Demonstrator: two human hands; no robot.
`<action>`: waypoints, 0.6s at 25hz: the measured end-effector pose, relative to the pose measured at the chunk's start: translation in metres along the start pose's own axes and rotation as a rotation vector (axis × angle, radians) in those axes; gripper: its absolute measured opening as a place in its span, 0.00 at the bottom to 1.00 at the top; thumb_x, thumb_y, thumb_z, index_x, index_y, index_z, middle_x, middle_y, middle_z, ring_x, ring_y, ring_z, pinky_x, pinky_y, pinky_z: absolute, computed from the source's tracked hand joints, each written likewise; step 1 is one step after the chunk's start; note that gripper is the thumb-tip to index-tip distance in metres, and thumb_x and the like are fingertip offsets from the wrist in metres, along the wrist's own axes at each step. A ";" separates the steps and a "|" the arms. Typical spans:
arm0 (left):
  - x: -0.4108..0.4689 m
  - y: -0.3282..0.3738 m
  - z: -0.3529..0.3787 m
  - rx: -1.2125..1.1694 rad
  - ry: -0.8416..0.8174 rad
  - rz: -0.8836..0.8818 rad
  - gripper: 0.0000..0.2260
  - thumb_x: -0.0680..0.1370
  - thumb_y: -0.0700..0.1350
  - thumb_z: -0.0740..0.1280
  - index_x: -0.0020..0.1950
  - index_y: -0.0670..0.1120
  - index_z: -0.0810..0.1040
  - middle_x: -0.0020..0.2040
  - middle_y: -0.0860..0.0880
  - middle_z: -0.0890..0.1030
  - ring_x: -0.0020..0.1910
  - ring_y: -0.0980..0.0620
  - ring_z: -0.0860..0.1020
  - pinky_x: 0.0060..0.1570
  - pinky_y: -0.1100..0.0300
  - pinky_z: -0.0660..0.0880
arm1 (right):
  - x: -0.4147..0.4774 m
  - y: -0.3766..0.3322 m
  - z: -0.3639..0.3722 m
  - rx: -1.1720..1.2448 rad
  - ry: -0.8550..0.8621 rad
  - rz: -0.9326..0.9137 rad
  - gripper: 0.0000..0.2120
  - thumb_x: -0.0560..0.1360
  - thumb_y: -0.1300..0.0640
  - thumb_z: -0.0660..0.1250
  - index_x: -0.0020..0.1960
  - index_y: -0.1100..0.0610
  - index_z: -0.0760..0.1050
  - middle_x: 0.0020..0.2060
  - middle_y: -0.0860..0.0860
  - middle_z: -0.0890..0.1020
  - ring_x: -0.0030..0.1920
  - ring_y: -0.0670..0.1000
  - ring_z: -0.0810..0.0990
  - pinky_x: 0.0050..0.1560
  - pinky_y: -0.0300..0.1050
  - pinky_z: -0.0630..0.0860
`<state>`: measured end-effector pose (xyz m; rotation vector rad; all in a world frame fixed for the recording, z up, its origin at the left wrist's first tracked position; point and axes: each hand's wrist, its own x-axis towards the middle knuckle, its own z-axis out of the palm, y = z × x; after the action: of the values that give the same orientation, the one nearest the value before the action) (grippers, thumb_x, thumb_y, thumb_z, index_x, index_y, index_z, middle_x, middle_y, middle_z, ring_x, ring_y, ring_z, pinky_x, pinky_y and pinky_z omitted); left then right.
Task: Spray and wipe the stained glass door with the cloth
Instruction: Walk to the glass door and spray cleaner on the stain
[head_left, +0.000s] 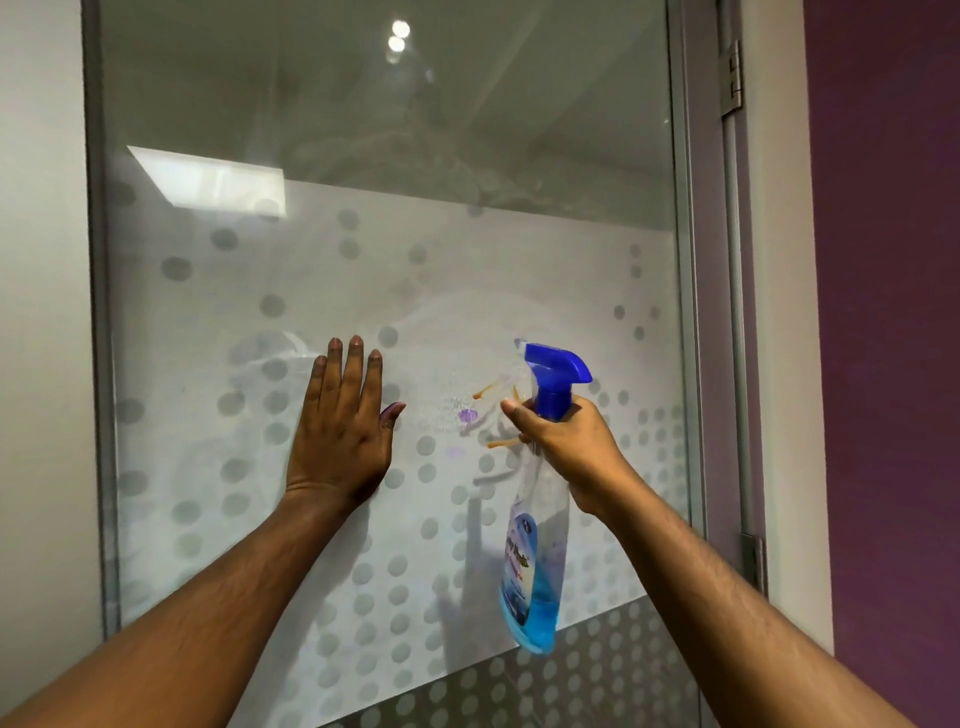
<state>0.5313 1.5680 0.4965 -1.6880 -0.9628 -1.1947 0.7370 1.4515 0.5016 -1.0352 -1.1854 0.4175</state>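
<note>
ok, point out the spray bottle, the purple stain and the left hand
spray bottle (551, 400): head view, on the blue neck below the trigger.
purple stain (467, 415): head view, middle of the blot on the glass.
left hand (340, 436): head view, back of the hand.

left hand (340, 436) flat, fingers spread, right hand (566, 441) fisted, both arms outstretched

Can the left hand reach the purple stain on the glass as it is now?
Probably yes. The left hand lies flat on the glass door, its thumb close beside the purple stain, with only bare glass between them.
</note>
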 end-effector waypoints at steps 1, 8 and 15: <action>0.000 0.000 0.000 0.002 -0.001 0.003 0.26 0.82 0.51 0.49 0.73 0.35 0.63 0.74 0.34 0.63 0.75 0.36 0.57 0.75 0.43 0.56 | 0.000 0.003 -0.007 0.017 0.030 0.005 0.11 0.71 0.50 0.73 0.46 0.56 0.77 0.37 0.52 0.80 0.39 0.49 0.78 0.43 0.46 0.76; 0.000 0.002 -0.002 0.015 -0.009 0.004 0.26 0.82 0.51 0.48 0.72 0.34 0.63 0.74 0.33 0.63 0.75 0.35 0.58 0.74 0.42 0.56 | 0.001 0.032 -0.044 -0.029 0.185 0.058 0.16 0.72 0.52 0.72 0.53 0.62 0.75 0.41 0.57 0.78 0.40 0.52 0.76 0.40 0.44 0.74; 0.001 0.002 -0.005 0.000 -0.070 -0.005 0.30 0.82 0.56 0.44 0.72 0.34 0.64 0.73 0.33 0.64 0.74 0.34 0.59 0.74 0.43 0.57 | 0.001 0.049 -0.037 -0.066 0.225 0.109 0.11 0.72 0.52 0.73 0.43 0.57 0.73 0.37 0.54 0.79 0.40 0.51 0.80 0.40 0.46 0.75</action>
<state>0.5319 1.5627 0.4977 -1.7382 -1.0099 -1.1462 0.7821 1.4609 0.4612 -1.1756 -0.9500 0.3379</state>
